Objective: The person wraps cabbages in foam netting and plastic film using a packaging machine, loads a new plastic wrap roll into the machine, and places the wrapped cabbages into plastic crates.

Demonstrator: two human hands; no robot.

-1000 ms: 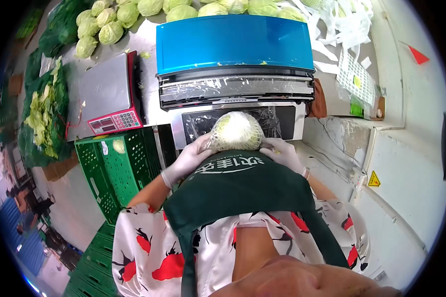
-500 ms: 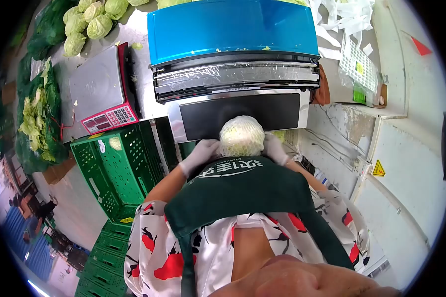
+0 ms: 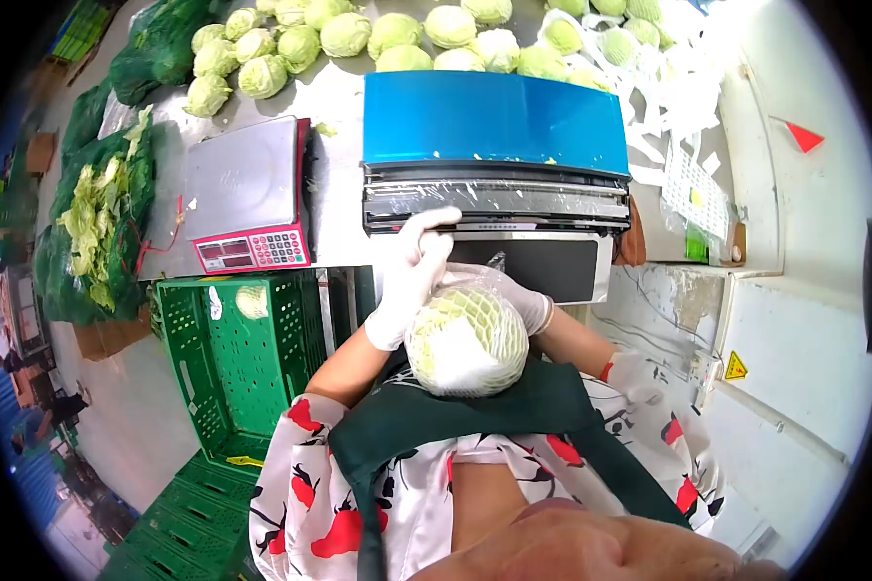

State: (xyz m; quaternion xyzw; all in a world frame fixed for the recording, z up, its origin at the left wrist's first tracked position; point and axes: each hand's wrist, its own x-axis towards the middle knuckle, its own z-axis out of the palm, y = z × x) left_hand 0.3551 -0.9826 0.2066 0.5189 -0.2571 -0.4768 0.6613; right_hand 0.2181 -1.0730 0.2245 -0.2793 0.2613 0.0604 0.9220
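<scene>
Close to my chest is a cabbage (image 3: 470,339) in a white foam net and clear film, with a white patch on the side facing me. My right hand (image 3: 518,298), in a white glove, is closed around its far right side, fingers partly hidden behind it. A small twist of film sticks up beside those fingers. My left hand (image 3: 419,276), also gloved, is raised at the cabbage's left with fingers bent and apart, index finger stretched toward the wrapping machine (image 3: 494,121). Nothing shows between the left fingers.
A red scale (image 3: 247,194) stands left of the machine. Below it is a green crate (image 3: 228,358). Several loose cabbages (image 3: 344,34) lie at the back, with white foam nets (image 3: 683,82) at the right. Green mesh sacks (image 3: 97,232) stand far left.
The cabbage has come up from the machine's front plate toward my chest and turned. My left hand has left its side and risen toward the film slot. The view has shifted, showing more cabbages.
</scene>
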